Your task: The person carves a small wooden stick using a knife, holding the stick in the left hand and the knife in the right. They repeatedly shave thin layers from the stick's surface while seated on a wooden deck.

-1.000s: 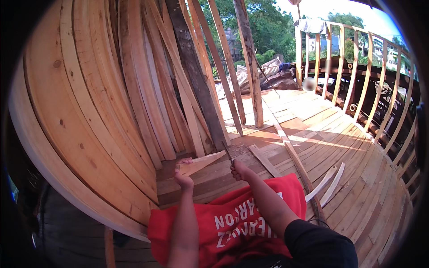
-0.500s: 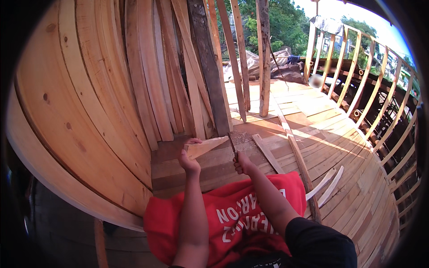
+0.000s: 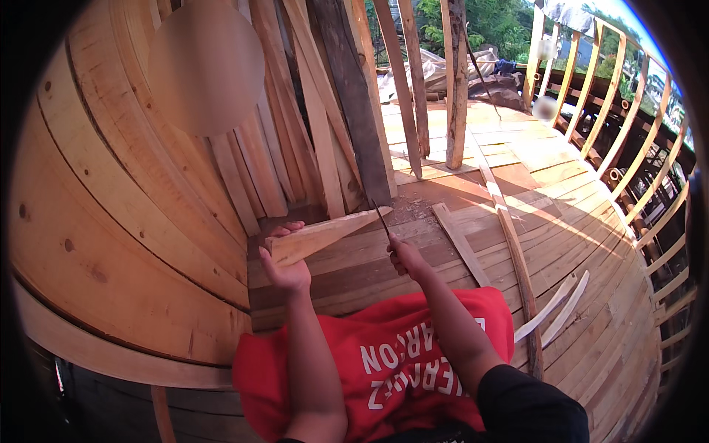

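My left hand (image 3: 284,267) is closed around the thick end of a wedge of pale wood (image 3: 329,235), which tapers to a point toward the right and sits just above the deck. My right hand (image 3: 405,255) is clamped on the handle of a thin dark blade (image 3: 382,219), most likely a knife or narrow chisel; I cannot tell which. The blade tip stands at the narrow end of the wedge, touching it or very near.

Judgement: the step in hand is trimming the wedge's point. Pale shavings (image 3: 410,212) lying just beyond the blade support this. The next move calls for a firm hold at the thick end and a stroke directed away from my left hand.

Below both forearms lies a red cloth with white lettering (image 3: 413,354) over my lap. The deck boards (image 3: 561,221) run outward to the right.

Count of items near the work:
- One wedge, in hand.
- One blade, in hand.
- One short flat board (image 3: 461,244) lying on the deck just right of my right hand.
- One long thin batten (image 3: 513,258) beyond it, running along the deck.
- Two white curved strips (image 3: 557,310) side by side, further right.
- Several planks leaning upright (image 3: 347,111) ahead; the exact number is unclear.
- Curved planking (image 3: 111,221) rises at left; curved ribs (image 3: 642,177) line the right edge.
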Action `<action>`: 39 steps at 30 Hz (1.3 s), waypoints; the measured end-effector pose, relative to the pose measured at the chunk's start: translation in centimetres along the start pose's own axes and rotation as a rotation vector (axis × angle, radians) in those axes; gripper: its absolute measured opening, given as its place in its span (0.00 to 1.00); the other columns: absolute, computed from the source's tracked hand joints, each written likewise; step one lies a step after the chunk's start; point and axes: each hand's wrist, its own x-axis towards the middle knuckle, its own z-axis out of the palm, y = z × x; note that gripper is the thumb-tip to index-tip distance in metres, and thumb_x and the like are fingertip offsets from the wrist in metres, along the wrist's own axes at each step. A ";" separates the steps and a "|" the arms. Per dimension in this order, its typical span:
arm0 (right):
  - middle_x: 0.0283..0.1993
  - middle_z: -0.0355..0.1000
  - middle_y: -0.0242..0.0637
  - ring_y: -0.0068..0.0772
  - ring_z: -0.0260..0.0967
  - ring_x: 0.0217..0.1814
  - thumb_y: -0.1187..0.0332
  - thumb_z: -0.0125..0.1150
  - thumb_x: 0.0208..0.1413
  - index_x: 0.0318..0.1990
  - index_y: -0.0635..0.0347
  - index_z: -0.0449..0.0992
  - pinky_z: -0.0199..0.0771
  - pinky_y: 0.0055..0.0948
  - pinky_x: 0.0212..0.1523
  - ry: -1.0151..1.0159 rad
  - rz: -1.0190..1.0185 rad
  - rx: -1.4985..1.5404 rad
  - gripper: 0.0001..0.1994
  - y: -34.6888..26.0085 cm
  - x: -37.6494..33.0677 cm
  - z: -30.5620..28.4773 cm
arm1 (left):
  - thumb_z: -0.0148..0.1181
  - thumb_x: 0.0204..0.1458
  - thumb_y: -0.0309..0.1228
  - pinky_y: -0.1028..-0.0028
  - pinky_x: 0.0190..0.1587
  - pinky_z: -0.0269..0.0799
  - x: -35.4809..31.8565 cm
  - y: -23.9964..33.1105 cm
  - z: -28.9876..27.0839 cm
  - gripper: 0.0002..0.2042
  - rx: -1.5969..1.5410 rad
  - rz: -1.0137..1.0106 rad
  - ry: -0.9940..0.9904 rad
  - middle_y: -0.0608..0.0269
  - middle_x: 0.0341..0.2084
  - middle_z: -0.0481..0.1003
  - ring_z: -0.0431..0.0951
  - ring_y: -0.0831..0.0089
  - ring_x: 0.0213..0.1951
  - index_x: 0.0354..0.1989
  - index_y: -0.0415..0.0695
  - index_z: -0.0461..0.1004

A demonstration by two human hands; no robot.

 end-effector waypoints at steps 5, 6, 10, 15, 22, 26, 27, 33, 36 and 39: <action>0.14 0.52 0.24 0.19 0.47 0.12 0.45 0.45 0.66 0.31 0.59 0.69 0.47 0.26 0.13 -0.043 -0.175 -0.175 0.24 -3.3 -1.2 2.1 | 0.39 0.58 0.50 0.51 0.51 0.66 0.4 -0.4 0.5 0.25 0.040 -0.035 -0.297 0.48 0.29 0.75 0.75 0.53 0.39 0.34 0.37 0.72; 0.15 0.55 0.25 0.20 0.51 0.14 0.45 0.45 0.66 0.30 0.60 0.70 0.52 0.27 0.15 -0.033 -0.221 -0.244 0.26 -3.6 -0.9 2.4 | 0.39 0.58 0.50 0.51 0.50 0.66 0.7 -0.1 1.1 0.25 0.066 -0.024 -0.396 0.48 0.28 0.75 0.75 0.53 0.37 0.34 0.37 0.72; 0.16 0.62 0.34 0.28 0.62 0.19 0.46 0.44 0.66 0.23 0.65 0.70 0.64 0.34 0.23 0.081 -0.348 -0.412 0.30 -3.8 0.2 2.1 | 0.39 0.58 0.51 0.51 0.46 0.68 0.8 -0.8 3.2 0.25 0.075 -0.009 -0.520 0.50 0.24 0.75 0.75 0.55 0.31 0.30 0.38 0.72; 0.16 0.62 0.41 0.34 0.62 0.20 0.44 0.43 0.66 0.21 0.68 0.68 0.65 0.40 0.28 0.024 -0.349 -0.555 0.33 -5.4 -0.5 3.2 | 0.41 0.57 0.51 0.54 0.41 0.69 1.5 1.2 3.0 0.24 0.129 -0.011 -0.509 0.53 0.20 0.73 0.74 0.59 0.27 0.26 0.41 0.70; 0.15 0.62 0.41 0.36 0.64 0.20 0.41 0.42 0.65 0.19 0.67 0.66 0.65 0.42 0.28 -0.102 -0.346 -0.532 0.35 -6.4 -2.6 3.8 | 0.45 0.56 0.51 0.60 0.31 0.72 1.9 3.7 5.5 0.23 0.216 -0.005 -0.589 0.60 0.13 0.68 0.70 0.66 0.17 0.19 0.45 0.68; 0.14 0.61 0.45 0.43 0.65 0.19 0.43 0.45 0.65 0.19 0.68 0.67 0.64 0.46 0.28 -0.017 -0.328 -0.502 0.33 -4.7 0.0 2.6 | 0.46 0.56 0.51 0.61 0.30 0.72 2.1 3.6 4.8 0.23 0.197 0.003 -0.594 0.62 0.12 0.68 0.69 0.67 0.17 0.18 0.46 0.68; 0.14 0.61 0.46 0.45 0.65 0.19 0.44 0.45 0.65 0.19 0.68 0.67 0.64 0.46 0.28 0.044 -0.331 -0.557 0.33 -5.1 0.4 2.6 | 0.46 0.55 0.51 0.61 0.30 0.72 2.1 3.6 4.6 0.23 0.187 0.002 -0.591 0.62 0.12 0.68 0.69 0.68 0.17 0.18 0.46 0.68; 0.14 0.63 0.50 0.55 0.65 0.20 0.47 0.46 0.64 0.18 0.67 0.69 0.63 0.49 0.28 -0.039 -0.499 -0.662 0.31 -8.0 -6.0 5.8 | 0.47 0.55 0.52 0.62 0.30 0.72 1.8 3.6 4.4 0.23 0.175 -0.010 -0.611 0.63 0.12 0.69 0.70 0.69 0.16 0.17 0.47 0.69; 0.14 0.64 0.49 0.56 0.66 0.21 0.48 0.48 0.63 0.18 0.64 0.70 0.63 0.49 0.27 -0.084 -0.540 -0.664 0.29 -7.5 -5.8 5.6 | 0.47 0.55 0.51 0.63 0.30 0.71 2.0 3.7 4.1 0.22 0.166 -0.021 -0.640 0.64 0.12 0.69 0.70 0.69 0.17 0.17 0.47 0.70; 0.14 0.64 0.47 0.56 0.67 0.21 0.49 0.51 0.62 0.18 0.61 0.72 0.64 0.48 0.25 0.017 -0.637 -0.732 0.26 -6.6 -5.2 6.0 | 0.47 0.55 0.51 0.63 0.30 0.70 2.1 3.8 3.4 0.22 0.160 -0.026 -0.629 0.64 0.12 0.68 0.69 0.69 0.17 0.18 0.47 0.69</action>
